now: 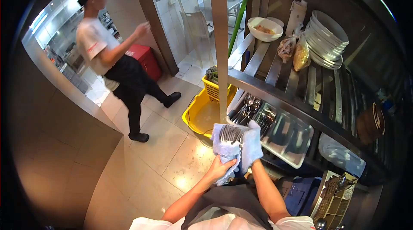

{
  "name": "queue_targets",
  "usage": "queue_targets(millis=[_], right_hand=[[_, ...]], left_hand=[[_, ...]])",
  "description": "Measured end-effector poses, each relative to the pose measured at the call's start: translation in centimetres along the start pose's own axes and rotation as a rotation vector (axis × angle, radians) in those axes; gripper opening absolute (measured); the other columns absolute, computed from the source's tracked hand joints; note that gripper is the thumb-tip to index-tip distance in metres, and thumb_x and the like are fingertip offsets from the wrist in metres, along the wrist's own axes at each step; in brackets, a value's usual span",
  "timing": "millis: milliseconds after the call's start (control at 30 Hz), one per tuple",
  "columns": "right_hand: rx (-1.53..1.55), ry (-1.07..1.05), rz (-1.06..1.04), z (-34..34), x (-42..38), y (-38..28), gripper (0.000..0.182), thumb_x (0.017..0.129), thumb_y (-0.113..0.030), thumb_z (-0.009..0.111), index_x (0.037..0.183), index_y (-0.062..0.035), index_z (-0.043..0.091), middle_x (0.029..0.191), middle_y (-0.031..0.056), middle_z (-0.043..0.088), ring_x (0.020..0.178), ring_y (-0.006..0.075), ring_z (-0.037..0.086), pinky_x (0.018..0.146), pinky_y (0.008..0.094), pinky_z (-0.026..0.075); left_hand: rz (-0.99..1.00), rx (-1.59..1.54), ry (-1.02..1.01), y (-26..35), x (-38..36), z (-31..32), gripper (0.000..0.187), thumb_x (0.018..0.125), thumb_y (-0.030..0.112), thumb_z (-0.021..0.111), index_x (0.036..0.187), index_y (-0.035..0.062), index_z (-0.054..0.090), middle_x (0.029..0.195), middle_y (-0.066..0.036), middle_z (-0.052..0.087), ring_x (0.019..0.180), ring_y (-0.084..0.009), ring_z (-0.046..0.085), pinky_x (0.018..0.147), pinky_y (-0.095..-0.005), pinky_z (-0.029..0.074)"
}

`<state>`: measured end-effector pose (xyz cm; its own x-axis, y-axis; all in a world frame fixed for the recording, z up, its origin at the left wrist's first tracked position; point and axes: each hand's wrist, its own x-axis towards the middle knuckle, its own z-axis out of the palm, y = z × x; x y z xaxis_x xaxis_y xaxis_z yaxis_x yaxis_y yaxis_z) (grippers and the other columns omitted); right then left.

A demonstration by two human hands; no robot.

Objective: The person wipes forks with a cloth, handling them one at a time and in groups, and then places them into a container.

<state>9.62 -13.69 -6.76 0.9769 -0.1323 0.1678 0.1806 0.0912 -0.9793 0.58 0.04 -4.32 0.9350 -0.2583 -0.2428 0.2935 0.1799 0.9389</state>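
Note:
A bunch of metal forks (231,133) lies in a fluffy light-blue cloth (251,144) in front of my body, tines showing at the top. My left hand (221,169) is closed around the lower part of this bundle, its thumb across the cloth. The cloth covers most of my right hand (257,164), which grips it against the right side of the forks; its fingers are hidden. Just beyond, a cutlery tray holds spoons (251,103) and more forks (268,116). Beside them sits a clear plastic tray (285,144).
A slatted metal shelf (279,84) carries stacked white plates (325,40), a bowl (265,29) and bagged food (301,55). A yellow mop bucket (202,114) stands by the post (220,49). Another person (116,58) walks at left, near a red bin (144,60).

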Motion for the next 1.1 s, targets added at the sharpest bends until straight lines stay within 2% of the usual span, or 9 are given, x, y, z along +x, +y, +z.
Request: queue_targets(millis=[33, 100, 200, 433, 567, 633, 700, 767, 1100], right_hand=[[0.025, 0.038, 0.233, -0.2, 1.1, -1.1, 0.011, 0.082, -0.014, 0.042, 0.087, -0.0075, 0.050, 0.069, 0.0001, 0.045, 0.060, 0.0171, 0.044, 0.058, 0.0331, 0.043], [-0.994, 0.081, -0.485, -1.9, 2.6, 1.5, 0.021, 0.074, -0.006, 0.039, 0.059, -0.0053, 0.053, 0.058, 0.0033, 0.053, 0.056, 0.0132, 0.050, 0.050, 0.0310, 0.041], [0.203, -0.054, 0.318, 1.3, 1.4, -8.9, 0.019, 0.076, -0.009, 0.039, 0.061, -0.0058, 0.051, 0.048, 0.0048, 0.043, 0.039, 0.0151, 0.039, 0.040, 0.0275, 0.034], [0.936, 0.008, 0.688, 0.3, -0.3, -9.4, 0.021, 0.079, -0.012, 0.037, 0.068, -0.0015, 0.051, 0.062, 0.0088, 0.054, 0.055, 0.0169, 0.052, 0.051, 0.0297, 0.041], [-0.718, -0.398, -0.036, -2.3, -1.9, -1.1, 0.016, 0.077, -0.010, 0.042, 0.079, 0.0022, 0.052, 0.072, 0.0154, 0.057, 0.071, 0.0273, 0.055, 0.064, 0.0335, 0.043], [-1.049, -0.207, -0.220, -2.7, -1.8, -0.9, 0.015, 0.074, -0.008, 0.043, 0.078, 0.0019, 0.055, 0.070, 0.0166, 0.055, 0.071, 0.0274, 0.054, 0.065, 0.0337, 0.042], [-1.202, -0.228, -0.518, -1.1, -0.7, -9.2, 0.011, 0.063, -0.010, 0.053, 0.069, -0.0019, 0.056, 0.070, 0.0150, 0.055, 0.067, 0.0312, 0.052, 0.060, 0.0353, 0.042], [-1.318, -0.142, -0.341, -1.0, -1.4, -7.5, 0.013, 0.064, -0.011, 0.054, 0.070, 0.0001, 0.056, 0.071, 0.0158, 0.055, 0.069, 0.0333, 0.053, 0.062, 0.0369, 0.043], [-1.161, -0.091, -0.220, 0.2, -3.1, -9.2, 0.017, 0.062, -0.018, 0.056, 0.068, -0.0029, 0.061, 0.072, 0.0161, 0.054, 0.070, 0.0285, 0.053, 0.064, 0.0405, 0.041]], left_hand=[[-0.016, -0.003, 0.002, 0.1, -0.1, -0.1, 0.026, 0.075, 0.011, 0.062, 0.099, 0.0022, 0.056, 0.091, -0.004, 0.059, 0.081, -0.0110, 0.053, 0.074, -0.0271, 0.043], [-0.057, -0.147, 0.157, -0.2, -0.8, 0.5, 0.032, 0.076, 0.015, 0.063, 0.104, 0.0045, 0.053, 0.094, -0.004, 0.057, 0.085, -0.0115, 0.052, 0.075, -0.0270, 0.043], [-0.184, -0.099, 0.130, 3.1, -1.3, 0.9, 0.034, 0.076, 0.018, 0.061, 0.106, 0.0043, 0.051, 0.094, -0.003, 0.057, 0.088, -0.0131, 0.052, 0.078, -0.0279, 0.042], [0.041, -0.076, 0.198, 2.0, -0.1, 1.5, 0.030, 0.074, 0.007, 0.058, 0.103, 0.0031, 0.051, 0.090, -0.004, 0.056, 0.081, -0.0146, 0.054, 0.074, -0.0282, 0.043], [0.013, -0.116, 0.226, 3.9, -0.3, 2.5, 0.029, 0.072, 0.003, 0.060, 0.100, 0.0030, 0.051, 0.088, -0.004, 0.056, 0.076, -0.0138, 0.055, 0.068, -0.0268, 0.045], [0.049, -0.093, 0.237, 2.9, 0.0, 2.6, 0.024, 0.072, 0.003, 0.061, 0.096, 0.0021, 0.055, 0.084, -0.004, 0.058, 0.073, -0.0120, 0.055, 0.067, -0.0262, 0.045], [-0.003, -0.060, 0.250, 2.8, 0.0, 3.2, 0.027, 0.072, 0.002, 0.061, 0.099, 0.0016, 0.055, 0.087, -0.004, 0.059, 0.076, -0.0133, 0.056, 0.071, -0.0277, 0.045], [-0.009, -0.059, 0.236, 3.1, -0.1, 3.5, 0.030, 0.072, 0.003, 0.061, 0.101, 0.0015, 0.054, 0.089, -0.005, 0.059, 0.080, -0.0145, 0.056, 0.075, -0.0285, 0.044], [-0.157, -0.230, 0.279, 2.1, -0.7, 2.5, 0.028, 0.073, 0.009, 0.060, 0.100, 0.0007, 0.055, 0.092, -0.005, 0.059, 0.083, -0.0133, 0.055, 0.076, -0.0270, 0.043]])
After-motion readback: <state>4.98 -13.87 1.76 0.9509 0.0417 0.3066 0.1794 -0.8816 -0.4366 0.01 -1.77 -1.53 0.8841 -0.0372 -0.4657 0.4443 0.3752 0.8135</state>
